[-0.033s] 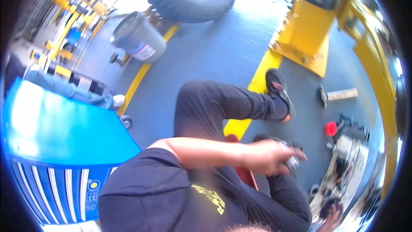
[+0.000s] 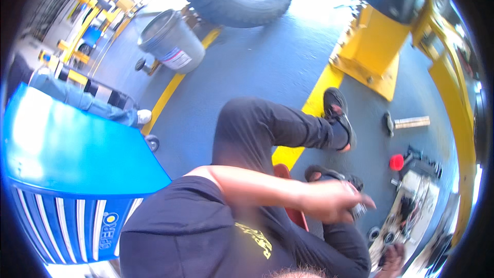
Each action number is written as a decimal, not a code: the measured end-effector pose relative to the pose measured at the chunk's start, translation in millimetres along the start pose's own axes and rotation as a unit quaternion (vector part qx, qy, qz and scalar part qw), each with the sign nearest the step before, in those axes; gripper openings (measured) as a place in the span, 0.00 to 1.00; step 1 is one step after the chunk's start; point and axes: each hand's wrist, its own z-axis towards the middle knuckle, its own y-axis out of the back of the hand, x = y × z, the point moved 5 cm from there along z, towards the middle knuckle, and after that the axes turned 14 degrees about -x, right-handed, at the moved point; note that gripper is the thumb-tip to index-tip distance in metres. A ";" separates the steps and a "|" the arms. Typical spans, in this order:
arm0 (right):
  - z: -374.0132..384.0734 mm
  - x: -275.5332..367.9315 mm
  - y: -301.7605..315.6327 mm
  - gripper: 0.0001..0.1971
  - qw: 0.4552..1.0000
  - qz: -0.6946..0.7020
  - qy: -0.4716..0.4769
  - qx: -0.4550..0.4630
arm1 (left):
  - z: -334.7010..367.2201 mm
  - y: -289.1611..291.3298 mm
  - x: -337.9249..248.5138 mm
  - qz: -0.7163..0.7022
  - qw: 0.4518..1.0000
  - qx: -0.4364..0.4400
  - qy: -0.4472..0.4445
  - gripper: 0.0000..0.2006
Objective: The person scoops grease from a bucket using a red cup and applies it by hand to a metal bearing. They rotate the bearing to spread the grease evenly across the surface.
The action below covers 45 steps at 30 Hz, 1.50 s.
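My left hand (image 2: 332, 201) is closed around a short silver cylindrical part (image 2: 357, 210), its index finger pointing out past it to the right. The fingers cover most of that part, so its exact kind does not show. At the lower right edge my right hand (image 2: 393, 258) is partly in view and somewhat blurred, its fingers apart and nothing visible in them. It is beside a pale sheet (image 2: 411, 188) on the floor, which bears dark parts and black rings (image 2: 389, 237).
A hammer (image 2: 409, 122), a red cap (image 2: 396, 162) and dark metal parts (image 2: 424, 167) lie to the right. Yellow lift post base (image 2: 375, 46) stands beyond. A blue cabinet (image 2: 77, 149) is at left, with a grey bucket (image 2: 177, 44) and large tire (image 2: 236, 0) farther away.
The scene has shifted slightly in the picture. My left hand has moved a little to the right and down, still holding the silver part. My right hand has shifted slightly left.
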 end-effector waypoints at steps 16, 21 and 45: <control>-253.6 40.0 -314.7 0.13 0.882 0.137 -0.261 0.367 | -174.4 152.0 68.8 0.127 0.863 -0.372 -0.317 0.13; -175.3 0.3 -270.2 0.16 0.979 0.066 -0.058 0.185 | -256.4 413.8 176.2 0.569 0.628 -0.531 0.006 0.20; -26.7 45.3 -33.5 0.19 0.969 -0.080 0.187 -0.137 | -393.5 663.3 199.6 0.742 0.364 -0.351 0.440 0.25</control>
